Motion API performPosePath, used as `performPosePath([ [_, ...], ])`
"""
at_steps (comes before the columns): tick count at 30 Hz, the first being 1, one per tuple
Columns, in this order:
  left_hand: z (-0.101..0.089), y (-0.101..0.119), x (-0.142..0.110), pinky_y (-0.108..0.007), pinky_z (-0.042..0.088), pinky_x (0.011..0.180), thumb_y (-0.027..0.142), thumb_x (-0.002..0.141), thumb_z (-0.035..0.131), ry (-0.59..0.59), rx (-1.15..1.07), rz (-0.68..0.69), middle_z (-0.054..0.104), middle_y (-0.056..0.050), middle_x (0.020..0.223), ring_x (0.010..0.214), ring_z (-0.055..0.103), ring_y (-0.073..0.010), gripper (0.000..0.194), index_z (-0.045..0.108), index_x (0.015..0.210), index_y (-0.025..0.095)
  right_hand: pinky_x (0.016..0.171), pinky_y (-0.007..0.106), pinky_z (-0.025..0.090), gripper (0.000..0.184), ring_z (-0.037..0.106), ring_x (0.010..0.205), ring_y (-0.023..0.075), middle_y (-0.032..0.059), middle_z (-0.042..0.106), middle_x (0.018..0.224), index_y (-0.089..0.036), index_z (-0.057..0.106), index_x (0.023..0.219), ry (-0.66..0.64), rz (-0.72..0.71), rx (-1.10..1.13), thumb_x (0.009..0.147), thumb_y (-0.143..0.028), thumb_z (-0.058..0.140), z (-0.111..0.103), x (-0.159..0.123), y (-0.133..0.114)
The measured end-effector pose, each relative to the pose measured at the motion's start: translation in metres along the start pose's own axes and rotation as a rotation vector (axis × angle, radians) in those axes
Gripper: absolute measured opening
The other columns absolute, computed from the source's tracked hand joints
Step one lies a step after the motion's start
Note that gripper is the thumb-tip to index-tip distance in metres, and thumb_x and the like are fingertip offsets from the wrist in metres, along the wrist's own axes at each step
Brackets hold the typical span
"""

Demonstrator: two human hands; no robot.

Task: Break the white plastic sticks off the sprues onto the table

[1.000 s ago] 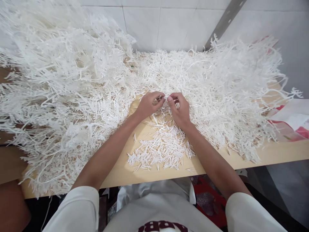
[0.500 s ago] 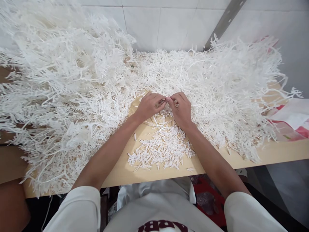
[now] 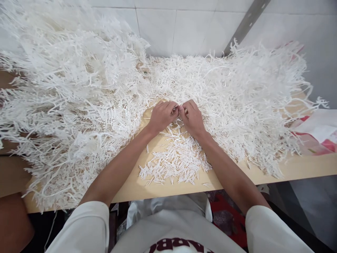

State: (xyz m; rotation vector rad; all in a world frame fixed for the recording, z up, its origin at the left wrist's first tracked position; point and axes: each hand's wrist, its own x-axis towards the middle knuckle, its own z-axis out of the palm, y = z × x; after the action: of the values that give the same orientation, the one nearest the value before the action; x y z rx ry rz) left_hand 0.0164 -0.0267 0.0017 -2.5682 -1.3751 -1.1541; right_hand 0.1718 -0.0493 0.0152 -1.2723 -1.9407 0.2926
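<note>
We saw a pale wood-coloured table (image 3: 313,166) set against a wall of light tiles (image 3: 195,30), with a grey metal post (image 3: 247,26) slanting up it. Below the table's near edge, to the right, we noticed something red and patterned (image 3: 229,216). A high mound of white branching strands (image 3: 73,88) crowded the left side, and a second mound (image 3: 250,95) filled the right, beside a pink-and-white plastic bag (image 3: 313,135). Between them, a small heap of short white sticks (image 3: 176,161) lay near the edge, between the forearms. Beyond it, the left hand (image 3: 162,116) and right hand (image 3: 192,117) met at the fingertips, fingers curled. They hid whatever lay there, so we could not tell whether either gripped a piece.
</note>
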Motion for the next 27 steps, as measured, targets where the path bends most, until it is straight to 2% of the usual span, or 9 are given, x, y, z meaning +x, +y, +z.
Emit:
performPosePath([
  [7, 0.000, -0.001, -0.001, -0.034, 0.040, 0.072, 0.030, 0.100, 0.038, 0.023, -0.008, 0.057, 0.067, -0.004, 0.074, 0.071, 0.060, -0.0169, 0.028, 0.059, 0.086, 0.020, 0.073, 0.034, 0.045, 0.033, 0.050, 0.078, 0.0149, 0.0023, 0.053, 0.084, -0.024, 0.047, 0.078, 0.031, -0.043, 0.075, 0.100, -0.047, 0.036, -0.003, -0.002, -0.003],
  [13, -0.002, -0.005, 0.001, -0.034, 0.043, 0.078, 0.032, 0.100, 0.037, -0.016, -0.067, 0.164, 0.071, -0.004, 0.083, 0.077, 0.062, -0.0153, 0.029, 0.061, 0.089, 0.021, 0.071, 0.032, 0.045, 0.035, 0.052, 0.076, 0.0135, 0.0002, 0.054, 0.079, -0.023, 0.052, 0.078, 0.125, 0.073, 0.242, 0.099, -0.049, 0.040, -0.007, -0.003, -0.007],
  [16, -0.003, -0.006, 0.002, -0.034, 0.042, 0.077, 0.029, 0.099, 0.039, -0.015, -0.066, 0.105, 0.070, -0.003, 0.080, 0.076, 0.061, -0.0161, 0.026, 0.061, 0.086, 0.021, 0.071, 0.031, 0.046, 0.033, 0.054, 0.078, 0.0135, 0.0008, 0.056, 0.083, -0.024, 0.053, 0.080, 0.086, 0.074, 0.214, 0.098, -0.050, 0.043, -0.005, -0.003, -0.007],
  [23, -0.002, -0.003, 0.000, -0.033, 0.039, 0.071, 0.033, 0.095, 0.044, -0.054, -0.105, -0.035, 0.061, 0.000, 0.067, 0.064, 0.051, -0.0150, 0.023, 0.056, 0.080, 0.021, 0.074, 0.033, 0.046, 0.027, 0.053, 0.084, 0.0154, 0.0034, 0.055, 0.090, -0.024, 0.049, 0.082, -0.009, -0.087, 0.039, 0.100, -0.042, 0.040, -0.006, -0.002, 0.001],
  [25, -0.002, -0.009, 0.001, -0.032, 0.036, 0.066, 0.036, 0.095, 0.045, -0.023, -0.165, -0.129, 0.057, 0.001, 0.063, 0.059, 0.047, -0.0139, 0.026, 0.053, 0.076, 0.022, 0.074, 0.035, 0.047, 0.027, 0.054, 0.085, 0.0164, 0.0044, 0.056, 0.091, -0.024, 0.049, 0.083, -0.035, -0.130, 0.016, 0.101, -0.040, 0.037, -0.008, -0.004, -0.002],
  [27, -0.003, -0.017, 0.005, -0.031, 0.033, 0.061, 0.042, 0.096, 0.043, 0.073, -0.247, -0.290, 0.051, 0.002, 0.058, 0.054, 0.041, -0.0126, 0.033, 0.049, 0.072, 0.022, 0.073, 0.035, 0.048, 0.027, 0.054, 0.084, 0.0165, 0.0046, 0.058, 0.089, -0.024, 0.049, 0.082, -0.064, -0.187, 0.021, 0.101, -0.037, 0.035, -0.009, -0.009, -0.009],
])
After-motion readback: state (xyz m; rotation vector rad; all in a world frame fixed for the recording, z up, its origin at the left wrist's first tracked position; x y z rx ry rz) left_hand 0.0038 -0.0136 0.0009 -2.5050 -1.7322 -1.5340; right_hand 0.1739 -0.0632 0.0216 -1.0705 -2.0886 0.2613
